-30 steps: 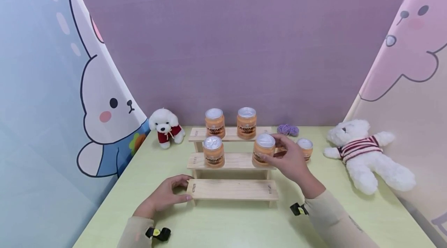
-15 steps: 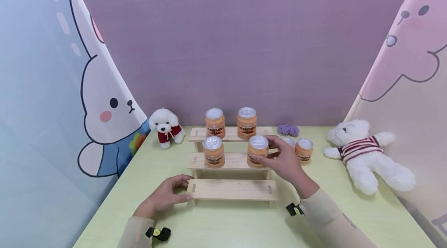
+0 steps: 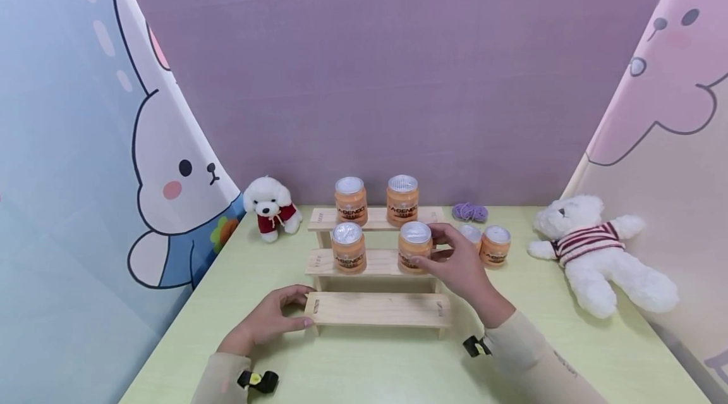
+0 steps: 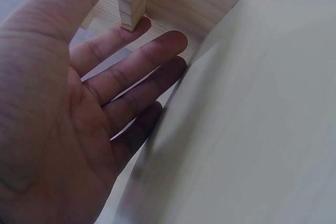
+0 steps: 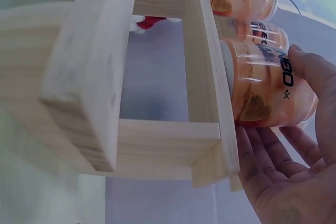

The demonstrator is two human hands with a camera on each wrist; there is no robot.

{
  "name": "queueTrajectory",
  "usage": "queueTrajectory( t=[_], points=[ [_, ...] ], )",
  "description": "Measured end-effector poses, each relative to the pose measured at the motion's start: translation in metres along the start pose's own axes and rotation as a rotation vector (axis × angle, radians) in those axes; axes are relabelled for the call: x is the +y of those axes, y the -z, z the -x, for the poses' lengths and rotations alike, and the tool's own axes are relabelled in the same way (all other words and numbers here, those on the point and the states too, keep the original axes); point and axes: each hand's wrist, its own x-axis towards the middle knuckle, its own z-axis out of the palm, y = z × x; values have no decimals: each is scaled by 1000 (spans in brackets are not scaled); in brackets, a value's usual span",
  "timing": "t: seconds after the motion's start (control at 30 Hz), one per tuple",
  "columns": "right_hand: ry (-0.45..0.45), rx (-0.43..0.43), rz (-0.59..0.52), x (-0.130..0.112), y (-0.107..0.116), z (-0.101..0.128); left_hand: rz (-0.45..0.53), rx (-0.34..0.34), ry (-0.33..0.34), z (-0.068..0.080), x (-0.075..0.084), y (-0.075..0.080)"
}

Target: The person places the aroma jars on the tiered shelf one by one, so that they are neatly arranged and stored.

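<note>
Where the right hand (image 3: 457, 265) curls its fingers (image 5: 273, 174) and thumb round a small orange jar (image 3: 414, 247), the jar stands upright on the middle step of a pale wooden stepped shelf (image 3: 378, 309) — a squat cylinder of clear plastic with a flat silvery lid and dark lettering on an orange label. In the right wrist view the jar's smooth, glossy wall lies against the fingertips, its base on the plank's edge, and the unfinished planks show their grain and square-cut ends.

The left hand (image 3: 267, 318) rests flat at the left end of the lowest step, fingers (image 4: 131, 82) straight and relaxed, their tips touching the plank's end and a block-shaped leg just beyond them; the hand holds nothing.

To the left of the right fingers, on the same step, stands a second jar (image 3: 348, 247) of the same make. Beyond the fingertips, on the top step, two more jars (image 3: 376, 200) stand side by side. Just to the right of the thumb, two loose jars (image 3: 488, 243) sit on the smooth pale-green table (image 3: 569, 353), off the shelf.

Farther beyond lie a purple tangle of yarn (image 3: 469, 210), a fluffy white plush bear (image 3: 597, 252) in a striped jumper — sprawled to the right — and a small plush dog (image 3: 270, 206) in red to the left.
</note>
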Motion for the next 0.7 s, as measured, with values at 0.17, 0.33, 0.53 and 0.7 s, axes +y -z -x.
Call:
queueTrajectory(
  t=[0.17, 0.33, 0.53, 0.7],
  points=[
    [63, -31, -41, -2, -4, 1, -3, -3, -2, 0, -1, 0],
    [91, -36, -50, -2, -7, 1, -6, -5, -9, -1, -2, 1],
    [93, -33, -42, -2, -13, 0, -6, -2, -6, -1, -4, 1],
    [106, -34, -50, -2, -15, -1, -5, -3, -3, -1, -5, 1]
  ],
)
